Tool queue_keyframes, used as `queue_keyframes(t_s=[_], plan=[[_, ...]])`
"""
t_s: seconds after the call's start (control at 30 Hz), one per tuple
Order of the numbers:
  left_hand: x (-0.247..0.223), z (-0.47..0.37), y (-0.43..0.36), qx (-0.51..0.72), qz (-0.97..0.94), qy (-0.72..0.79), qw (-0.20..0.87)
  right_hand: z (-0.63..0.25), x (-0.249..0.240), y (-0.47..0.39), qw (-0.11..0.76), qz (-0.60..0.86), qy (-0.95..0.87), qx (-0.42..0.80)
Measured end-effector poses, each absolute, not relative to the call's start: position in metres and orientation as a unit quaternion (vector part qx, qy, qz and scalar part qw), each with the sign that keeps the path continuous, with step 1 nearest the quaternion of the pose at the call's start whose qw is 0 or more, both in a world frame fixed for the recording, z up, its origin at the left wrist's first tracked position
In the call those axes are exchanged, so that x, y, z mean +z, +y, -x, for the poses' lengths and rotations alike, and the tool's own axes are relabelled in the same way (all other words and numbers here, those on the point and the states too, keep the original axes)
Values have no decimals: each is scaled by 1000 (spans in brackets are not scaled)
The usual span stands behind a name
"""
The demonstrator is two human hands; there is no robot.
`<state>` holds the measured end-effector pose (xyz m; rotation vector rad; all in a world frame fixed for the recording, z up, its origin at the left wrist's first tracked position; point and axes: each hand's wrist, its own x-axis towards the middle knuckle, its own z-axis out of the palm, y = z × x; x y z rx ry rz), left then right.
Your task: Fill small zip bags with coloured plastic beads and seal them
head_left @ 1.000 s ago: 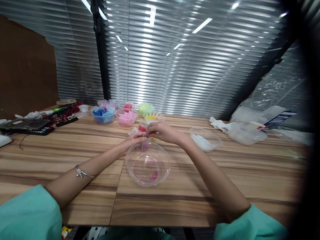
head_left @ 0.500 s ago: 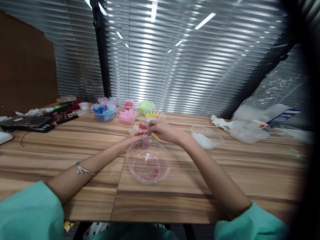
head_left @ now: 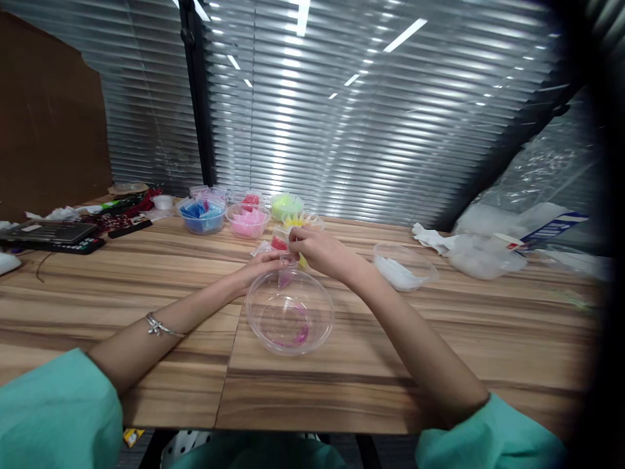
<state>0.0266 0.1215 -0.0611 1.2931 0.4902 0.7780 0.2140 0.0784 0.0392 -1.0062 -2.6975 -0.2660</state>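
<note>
A round clear plastic bowl (head_left: pixel 266 326) sits in front of me, with a little purple-pink material (head_left: pixel 301 333) at its bottom. Just past its far rim, a small clear plastic bag (head_left: pixel 286 279) with something pinkish inside hangs from my fingers. My left hand (head_left: pixel 263 266) holds the bag's upper left side, thumb and fingers together. My right hand (head_left: pixel 315 249) pinches the top edge from the right, its fingers curled down. The fingers partly cover the bag's opening. Right behind the hands lie a small packet of red pieces (head_left: pixel 279 243) and something yellow.
Behind stand tubs with blue packets (head_left: pixel 201 218), pink packets (head_left: pixel 247 221), yellow-green material (head_left: pixel 286 206) and yellow pieces (head_left: pixel 303 221). A clear bowl of white strips (head_left: pixel 403 270) is at right, near a plastic bag (head_left: pixel 483 257). Cables and a dark device (head_left: pixel 53 234) lie left.
The view has shifted slightly. Both hands stay at the small bag above the bowl's far rim, with only a slight shift of the right fingers.
</note>
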Motion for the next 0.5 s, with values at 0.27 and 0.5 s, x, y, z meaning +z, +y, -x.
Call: queue_keyframes(t_s=[0.27,0.5], plan=[[-63,-27,123,350,-588,217,697,-212,38,77,120,348,-925,-90],[-64,-27,124,354,-592,209,693,-212,36,79,123,346,-927,-75]])
